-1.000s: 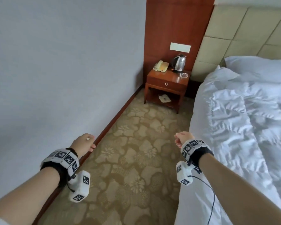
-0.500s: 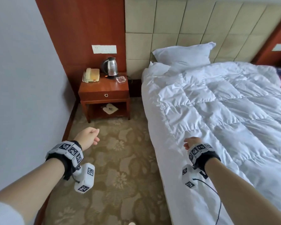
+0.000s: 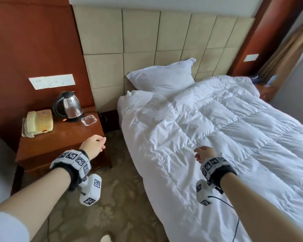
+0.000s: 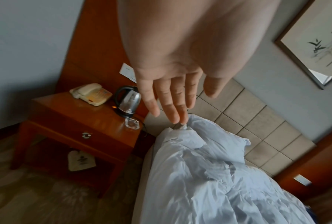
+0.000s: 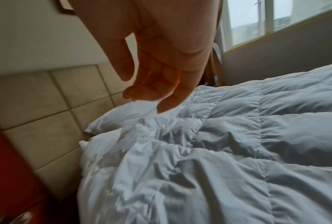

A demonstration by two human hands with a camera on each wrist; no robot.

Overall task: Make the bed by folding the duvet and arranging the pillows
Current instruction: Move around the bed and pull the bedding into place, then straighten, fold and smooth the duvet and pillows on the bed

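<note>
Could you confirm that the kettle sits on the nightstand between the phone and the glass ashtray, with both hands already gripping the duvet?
Not quite: neither hand grips the duvet. The head view shows the left hand and right hand both empty. The kettle does sit on the nightstand between the phone and ashtray.

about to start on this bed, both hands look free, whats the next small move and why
Probably reach the right hand down to take the crumpled duvet edge near the pillow. Both it and the left hand are empty, and the duvet lies unfolded across the bed.
</note>
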